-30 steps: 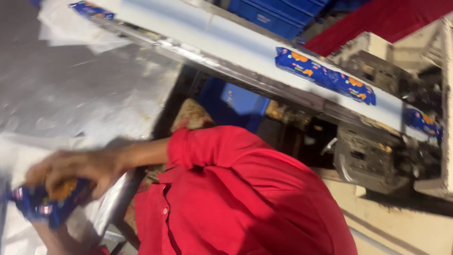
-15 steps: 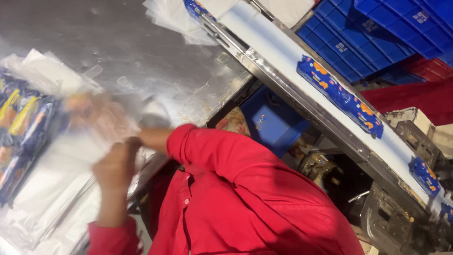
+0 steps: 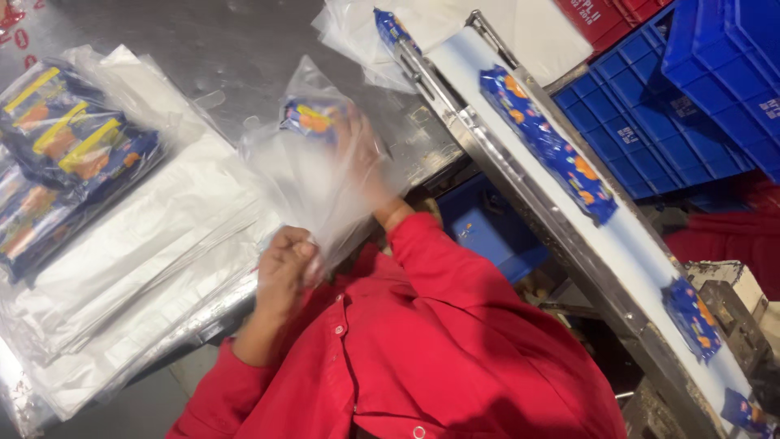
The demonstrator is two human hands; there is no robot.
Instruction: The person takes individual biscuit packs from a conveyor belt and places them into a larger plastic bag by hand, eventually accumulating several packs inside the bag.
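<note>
On the left end of the steel worktop (image 3: 162, 32), sealed clear bags of blue, yellow and orange snack packets (image 3: 65, 162) lie side by side, resting on a broad stack of flat, empty clear plastic bags (image 3: 154, 268) that reaches the worktop's near edge. Just right of the stack, the left hand (image 3: 284, 268) pinches the lower edge of a thin clear plastic bag (image 3: 317, 179), its grip pressed together on the film. The bag is held up above the near edge of the worktop, in front of the person's red shirt (image 3: 422, 358). The right hand (image 3: 366, 167) is inside the bag, blurred behind the film, its grip closed on a blue packet with orange and yellow print (image 3: 313, 118) near the bag's top. Farther right, a white conveyor belt (image 3: 642, 244) with steel rails runs along the worktop's right edge, carrying long blue packets (image 3: 544, 142) spaced apart. Beyond the belt stand blue plastic crates (image 3: 691, 97).
</note>
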